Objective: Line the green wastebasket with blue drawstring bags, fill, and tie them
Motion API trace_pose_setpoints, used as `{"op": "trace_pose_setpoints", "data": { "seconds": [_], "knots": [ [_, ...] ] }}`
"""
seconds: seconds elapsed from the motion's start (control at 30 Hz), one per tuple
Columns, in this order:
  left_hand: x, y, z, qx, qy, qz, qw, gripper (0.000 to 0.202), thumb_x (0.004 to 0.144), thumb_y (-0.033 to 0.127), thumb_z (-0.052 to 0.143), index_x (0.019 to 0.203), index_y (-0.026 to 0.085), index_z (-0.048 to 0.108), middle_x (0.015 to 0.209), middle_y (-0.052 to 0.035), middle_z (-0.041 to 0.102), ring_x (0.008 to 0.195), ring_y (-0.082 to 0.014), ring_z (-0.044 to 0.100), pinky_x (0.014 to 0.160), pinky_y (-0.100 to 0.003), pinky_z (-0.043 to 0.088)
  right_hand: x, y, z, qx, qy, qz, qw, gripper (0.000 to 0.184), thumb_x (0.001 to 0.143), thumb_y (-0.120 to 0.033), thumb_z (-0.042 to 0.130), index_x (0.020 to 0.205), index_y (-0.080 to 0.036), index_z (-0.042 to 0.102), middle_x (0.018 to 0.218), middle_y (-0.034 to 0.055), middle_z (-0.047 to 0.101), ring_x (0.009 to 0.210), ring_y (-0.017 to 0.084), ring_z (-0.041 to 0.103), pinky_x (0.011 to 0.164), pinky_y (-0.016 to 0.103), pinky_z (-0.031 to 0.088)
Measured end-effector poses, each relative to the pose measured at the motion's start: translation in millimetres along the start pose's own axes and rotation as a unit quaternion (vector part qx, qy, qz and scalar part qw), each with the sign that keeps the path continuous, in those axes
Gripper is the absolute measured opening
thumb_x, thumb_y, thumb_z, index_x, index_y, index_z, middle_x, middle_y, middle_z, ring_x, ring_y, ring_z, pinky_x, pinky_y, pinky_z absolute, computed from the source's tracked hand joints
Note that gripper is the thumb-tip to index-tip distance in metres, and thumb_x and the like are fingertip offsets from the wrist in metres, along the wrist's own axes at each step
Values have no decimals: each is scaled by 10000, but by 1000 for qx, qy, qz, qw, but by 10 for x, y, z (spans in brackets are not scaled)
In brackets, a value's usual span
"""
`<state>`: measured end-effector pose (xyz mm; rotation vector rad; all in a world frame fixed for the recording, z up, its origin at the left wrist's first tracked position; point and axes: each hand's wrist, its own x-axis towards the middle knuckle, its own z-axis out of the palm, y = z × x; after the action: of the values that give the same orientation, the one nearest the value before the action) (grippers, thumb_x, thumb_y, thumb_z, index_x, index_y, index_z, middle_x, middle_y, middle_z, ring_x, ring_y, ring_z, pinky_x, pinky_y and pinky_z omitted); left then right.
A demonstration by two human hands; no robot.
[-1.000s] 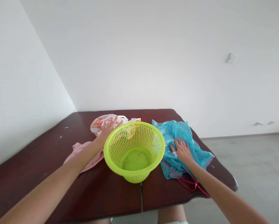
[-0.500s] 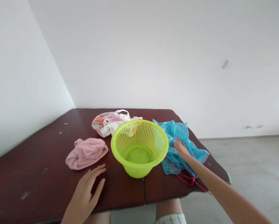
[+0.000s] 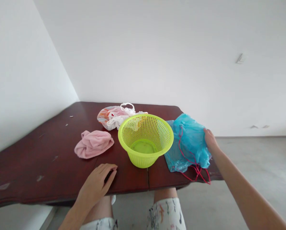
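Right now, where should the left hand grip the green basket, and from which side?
Pinch the near rim of the green basket, coming from the front: it stands upright, wide rim up, and the left hand rests on that side.

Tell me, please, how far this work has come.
Done: the pink towel lies bunched beside the green plastic basket, which holds nothing visible. In hand: the right hand touches the edge of the blue plastic bag with red cords. Left: the white plastic bag lies untouched behind the basket; the left hand rests on the table.
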<state>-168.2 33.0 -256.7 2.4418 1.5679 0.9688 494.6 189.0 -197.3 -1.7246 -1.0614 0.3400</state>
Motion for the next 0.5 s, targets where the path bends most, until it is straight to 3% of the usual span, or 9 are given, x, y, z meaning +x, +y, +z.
{"op": "trace_pose_setpoints", "data": {
  "seconds": [0.1, 0.2, 0.3, 0.37, 0.43, 0.5],
  "knots": [
    [-45, 163, 19, -32, -11, 2, 999, 248, 1191, 417, 610, 1210, 327, 841, 1201, -55, 902, 1119, -328, 859, 1043, -516, 716, -326, 152, -47, -16, -13, -29, 999, 978, 1057, -857, 458, 1768, -192, 554, 1829, 197, 590, 1727, 399, 508, 1474, 578, 349],
    [-77, 624, 127, -111, -40, 32, 992, 213, 1202, 344, 596, 1226, 337, 808, 1182, -52, 884, 1110, -291, 849, 1011, -466, 717, -702, 372, 22, -49, -76, -48, 995, 996, 966, -825, 649, 1755, -219, 598, 1866, 171, 564, 1766, 410, 476, 1496, 551, 313],
    [33, 1270, 382, -187, -118, 83, 972, 216, 1198, 269, 587, 1298, 337, 767, 1287, -66, 873, 1221, -269, 834, 1105, -456, 699, -935, 555, 137, -74, -112, -36, 990, 792, 969, -742, 627, 1547, -221, 781, 1659, 186, 753, 1640, 437, 623, 1434, 565, 419],
    [203, 1674, 652, -219, -167, 113, 955, 296, 1159, 235, 649, 1420, 344, 736, 1547, -68, 810, 1444, -268, 773, 1250, -474, 649, -988, 616, 199, -66, -106, -21, 992, 669, 995, -728, 565, 1337, -240, 869, 1415, 169, 869, 1471, 438, 737, 1347, 565, 518],
    [414, 1986, 982, -212, -192, 132, 949, 525, 1114, 243, 723, 1626, 319, 637, 1839, -97, 607, 1692, -303, 600, 1402, -537, 538, -991, 638, 228, -54, -83, -2, 995, 668, 1006, -762, 514, 1192, -244, 892, 1218, 144, 904, 1304, 424, 796, 1253, 555, 594],
    [610, 2185, 1312, -174, -212, 140, 951, 788, 1078, 242, 755, 1812, 260, 469, 1981, -156, 381, 1836, -360, 394, 1471, -617, 439, -984, 648, 215, -38, -49, 20, 998, 744, 1005, -808, 471, 1183, -221, 891, 1155, 140, 903, 1204, 404, 818, 1171, 532, 646]
  ]
}}
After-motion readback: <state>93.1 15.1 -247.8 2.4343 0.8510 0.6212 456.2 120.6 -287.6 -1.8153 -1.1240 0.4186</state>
